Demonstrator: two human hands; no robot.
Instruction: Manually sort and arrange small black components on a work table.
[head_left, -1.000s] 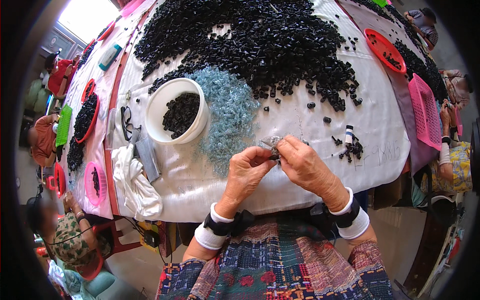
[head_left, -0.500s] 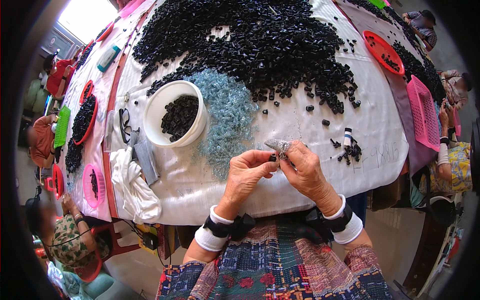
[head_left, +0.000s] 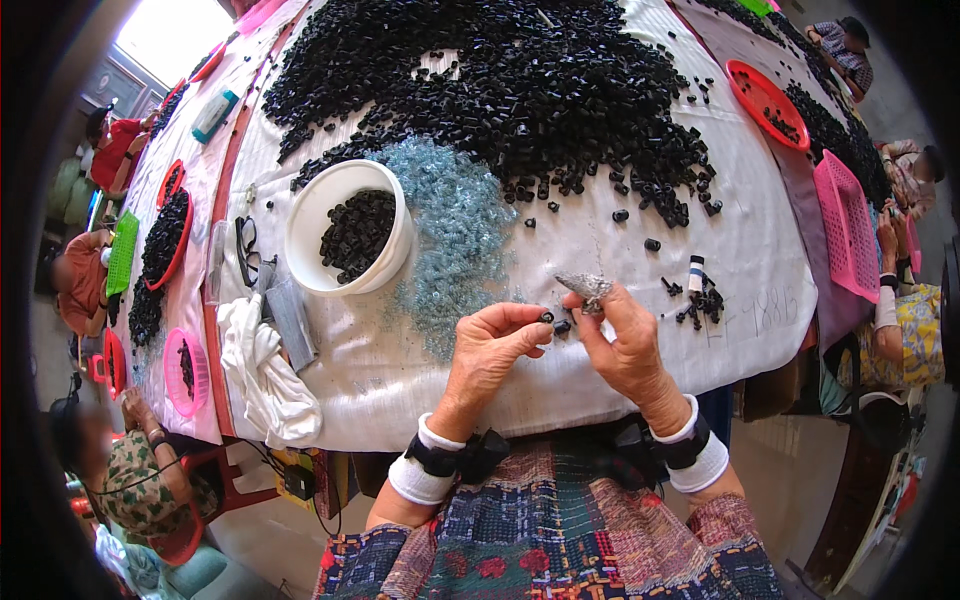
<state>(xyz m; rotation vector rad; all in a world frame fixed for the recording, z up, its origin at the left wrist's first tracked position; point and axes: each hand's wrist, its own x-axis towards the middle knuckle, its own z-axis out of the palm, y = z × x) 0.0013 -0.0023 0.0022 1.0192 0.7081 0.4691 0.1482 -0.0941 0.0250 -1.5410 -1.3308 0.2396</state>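
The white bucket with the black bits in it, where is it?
In the head view, the white bucket sits on the table's left part, up-left of the left hand, touching the pale blue heap on its right.

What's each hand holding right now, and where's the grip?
Left hand pinches a small black piece at its fingertips. Right hand grips a bunch of silvery parts from below; another black piece sits at its thumb.
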